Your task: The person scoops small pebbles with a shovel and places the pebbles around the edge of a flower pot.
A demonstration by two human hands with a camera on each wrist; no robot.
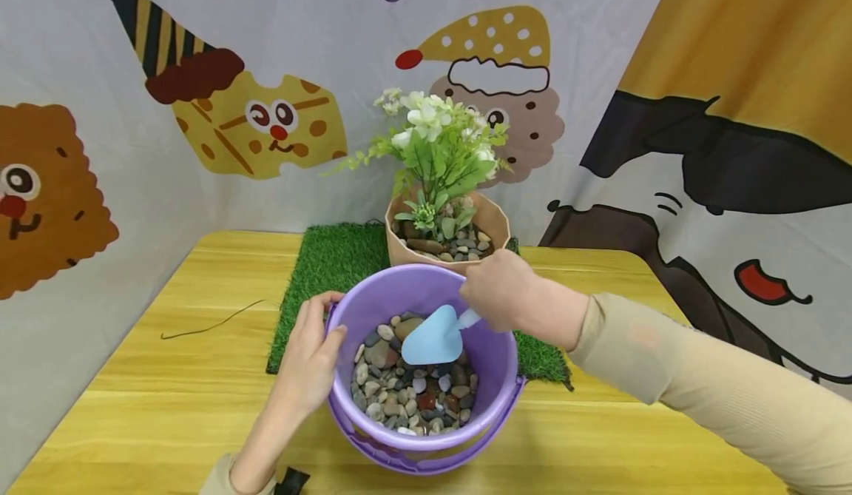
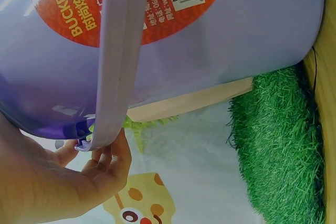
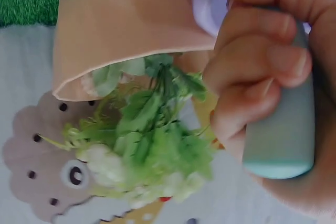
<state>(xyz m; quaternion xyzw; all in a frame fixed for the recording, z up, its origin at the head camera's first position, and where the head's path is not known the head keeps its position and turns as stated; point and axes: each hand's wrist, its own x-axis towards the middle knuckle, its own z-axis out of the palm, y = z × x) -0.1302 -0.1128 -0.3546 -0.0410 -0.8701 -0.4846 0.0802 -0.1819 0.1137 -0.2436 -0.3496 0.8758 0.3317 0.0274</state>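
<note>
A purple bucket [image 1: 495,369] stands on the table, with pebbles [image 1: 389,388] of mixed colours and sizes covering its bottom. My left hand [image 1: 311,354] grips the bucket's rim at the left; in the left wrist view its thumb and fingers pinch round the rim beside the bucket's handle [image 2: 118,61]. Fingers curled, my right hand [image 1: 501,291] holds a light blue toy shovel [image 1: 433,338] by its grip [image 3: 281,135]. The shovel's blade hangs inside the bucket, over the pebbles, its back facing the head camera. Whether the blade touches them I cannot tell.
Behind the bucket, a peach-coloured pot [image 1: 495,217] holds pebbles and a white-flowered plant [image 1: 433,147]. Artificial grass [image 1: 326,265] lies under the pot on the wooden table [image 1: 200,399]. A thin dark wire [image 1: 213,327] lies at left. A cartoon-printed cloth [image 1: 286,21] hangs behind.
</note>
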